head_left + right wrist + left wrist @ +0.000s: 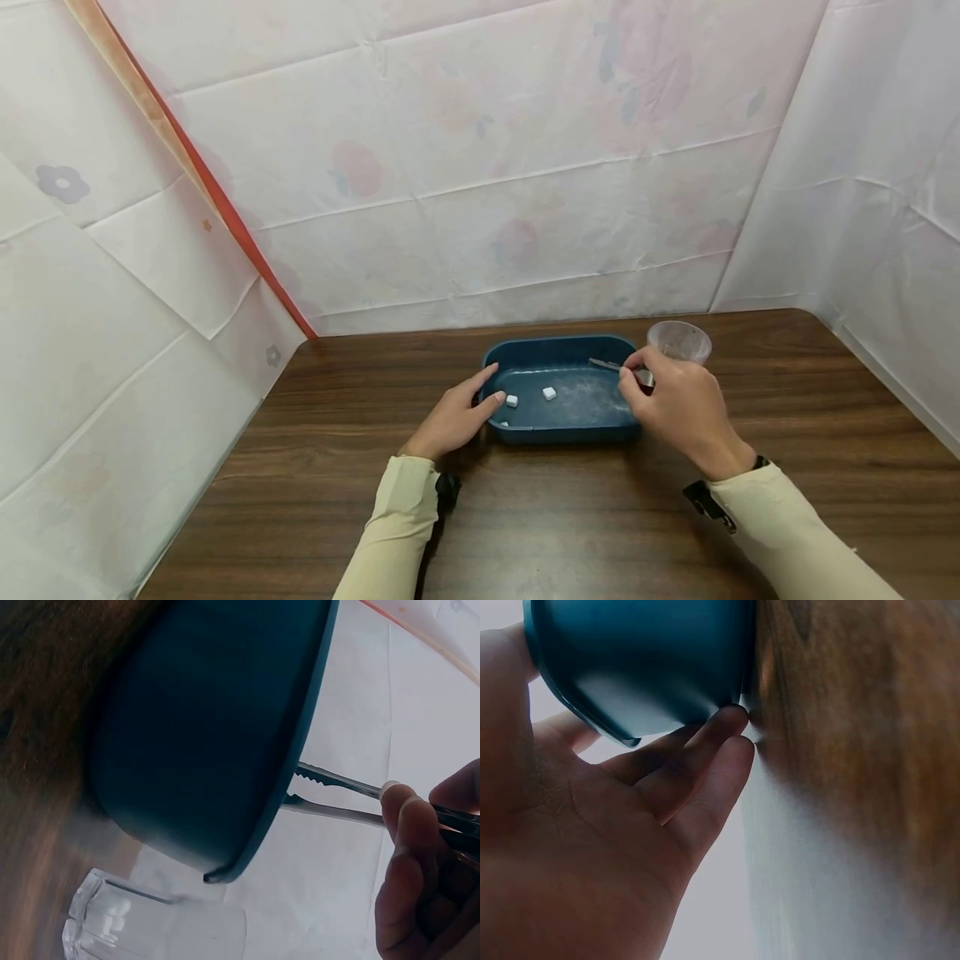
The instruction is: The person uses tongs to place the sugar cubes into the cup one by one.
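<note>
A dark blue rectangular tray (558,434) holds small white cubes: one (549,393) near the middle, another (512,401) by the left end, and a sliver of white at the front left corner. My left hand (453,417) grips the tray's left end, thumb over the rim and other fingers against the outer wall. My right hand (678,408) pinches metal tweezers (341,781) above the tray's right end. Their serrated tips stand apart, partly behind the rim in the right wrist view, and I see nothing held between them.
A clear glass (681,340) stands just right of the tray, partly behind my right hand. The wooden table (570,533) meets patterned white sheets (480,250) at its back and sides. Dark straps circle both wrists.
</note>
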A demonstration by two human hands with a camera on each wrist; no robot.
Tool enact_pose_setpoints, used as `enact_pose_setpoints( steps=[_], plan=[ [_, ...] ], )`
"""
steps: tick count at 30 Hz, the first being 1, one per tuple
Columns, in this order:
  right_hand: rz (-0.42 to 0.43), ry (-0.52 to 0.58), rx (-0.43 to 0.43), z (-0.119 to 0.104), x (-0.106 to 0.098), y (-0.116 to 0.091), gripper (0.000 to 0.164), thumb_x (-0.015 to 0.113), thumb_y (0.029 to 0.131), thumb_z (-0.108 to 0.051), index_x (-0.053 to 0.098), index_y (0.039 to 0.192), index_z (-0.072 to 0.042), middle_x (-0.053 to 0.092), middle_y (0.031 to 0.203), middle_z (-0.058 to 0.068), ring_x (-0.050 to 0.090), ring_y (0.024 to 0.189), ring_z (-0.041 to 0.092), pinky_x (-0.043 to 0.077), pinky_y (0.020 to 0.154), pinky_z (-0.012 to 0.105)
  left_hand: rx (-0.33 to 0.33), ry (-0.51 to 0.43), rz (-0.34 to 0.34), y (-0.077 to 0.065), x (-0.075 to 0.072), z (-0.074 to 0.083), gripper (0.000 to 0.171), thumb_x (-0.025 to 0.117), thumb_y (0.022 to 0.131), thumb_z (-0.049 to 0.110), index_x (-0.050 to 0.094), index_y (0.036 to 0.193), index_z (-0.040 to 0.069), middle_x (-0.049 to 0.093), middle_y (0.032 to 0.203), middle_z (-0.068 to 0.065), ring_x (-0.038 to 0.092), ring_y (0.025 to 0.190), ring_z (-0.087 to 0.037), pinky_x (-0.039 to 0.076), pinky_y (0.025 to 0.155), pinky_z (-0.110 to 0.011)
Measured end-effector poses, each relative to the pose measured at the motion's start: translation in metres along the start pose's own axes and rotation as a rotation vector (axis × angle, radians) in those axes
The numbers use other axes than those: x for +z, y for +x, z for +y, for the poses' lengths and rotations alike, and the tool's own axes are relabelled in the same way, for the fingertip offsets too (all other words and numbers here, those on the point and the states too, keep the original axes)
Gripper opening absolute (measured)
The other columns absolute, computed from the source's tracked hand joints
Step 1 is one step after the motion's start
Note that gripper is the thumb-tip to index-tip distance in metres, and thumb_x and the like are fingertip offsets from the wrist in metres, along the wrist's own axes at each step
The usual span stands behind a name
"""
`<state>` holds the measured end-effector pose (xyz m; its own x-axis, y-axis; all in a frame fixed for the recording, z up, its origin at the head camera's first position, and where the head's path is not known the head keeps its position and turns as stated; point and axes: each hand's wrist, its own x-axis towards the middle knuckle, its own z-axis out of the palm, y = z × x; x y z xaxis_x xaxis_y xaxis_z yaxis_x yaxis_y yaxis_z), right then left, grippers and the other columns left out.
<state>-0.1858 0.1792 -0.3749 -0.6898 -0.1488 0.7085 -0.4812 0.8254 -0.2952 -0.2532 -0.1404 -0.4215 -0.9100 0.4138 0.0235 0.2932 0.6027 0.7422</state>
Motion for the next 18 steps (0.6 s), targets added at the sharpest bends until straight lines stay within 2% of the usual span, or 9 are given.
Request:
enact_pose_setpoints(
  steps=[4, 18],
  plan=[
    [-0.008, 0.005, -0.001, -0.002, 0.004, -0.002, 0.004, 0.069, 0.087, -0.012, 0.068, 0.089, -0.008, 0.047, 0.056, -0.010, 0.030, 0.044, 0.002, 0.028, 0.042, 0.025, -0.005, 0.002, -0.001, -0.001, 0.000, 0.000, 0.064, 0.052, 0.103, 0.050, 0.034, 0.159, 0.025, 0.038, 0.157, -0.001, 0.037, 0.142, -0.021, 0.034, 0.113, -0.050],
    [-0.058, -0.002, -0.024, -0.008, 0.012, -0.007, 0.003, 0.070, 0.087, -0.013, 0.069, 0.086, -0.010, 0.033, 0.049, -0.016, 0.024, 0.040, -0.001, 0.024, 0.038, 0.023, 0.008, -0.003, -0.005, 0.001, 0.003, -0.001, 0.065, 0.052, 0.102, 0.051, 0.034, 0.158, 0.024, 0.039, 0.157, 0.000, 0.037, 0.142, -0.020, 0.034, 0.113, -0.049]
  ],
)
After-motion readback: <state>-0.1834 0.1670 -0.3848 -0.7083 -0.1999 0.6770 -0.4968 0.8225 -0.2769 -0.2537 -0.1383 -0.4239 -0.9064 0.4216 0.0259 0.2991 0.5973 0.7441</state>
